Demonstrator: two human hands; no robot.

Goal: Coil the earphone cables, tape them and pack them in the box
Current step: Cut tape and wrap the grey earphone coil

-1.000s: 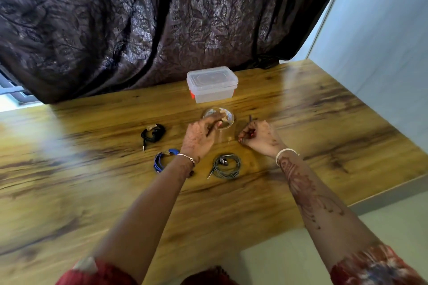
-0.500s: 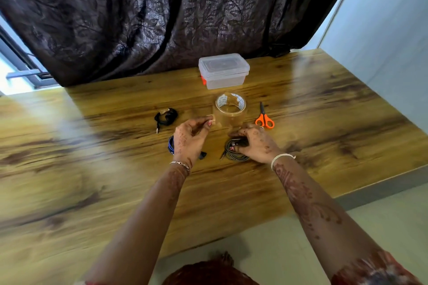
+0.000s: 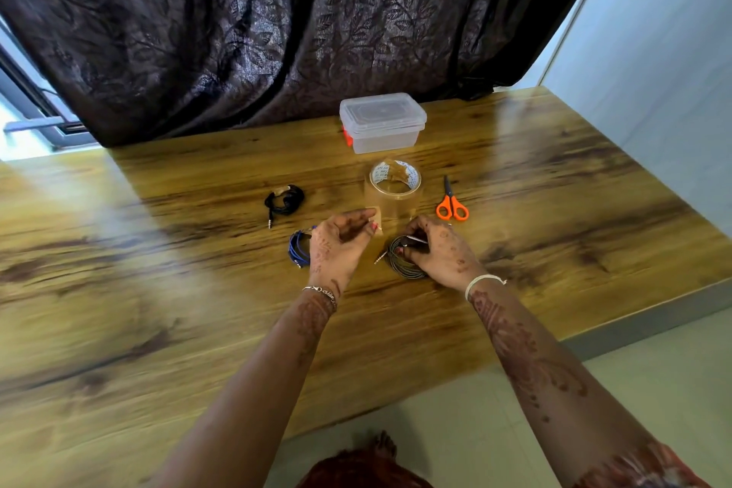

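Under the right hand, on the wooden table, lies a grey earphone coil — the fingers curl down and grip it, its plug pointing toward the left hand. That hand pinches a tape strip between thumb and fingertips. Just beyond both hands stands the tape roll, with scissors past the right hand, the lidded box farther off, a blue coil beside the left hand — partly hidden — and a black coil beyond it.

The single wide-angle head camera looks forward and down from above the near edge of the desk, close to it, facing the curtain along its far side, with a wall at the right.
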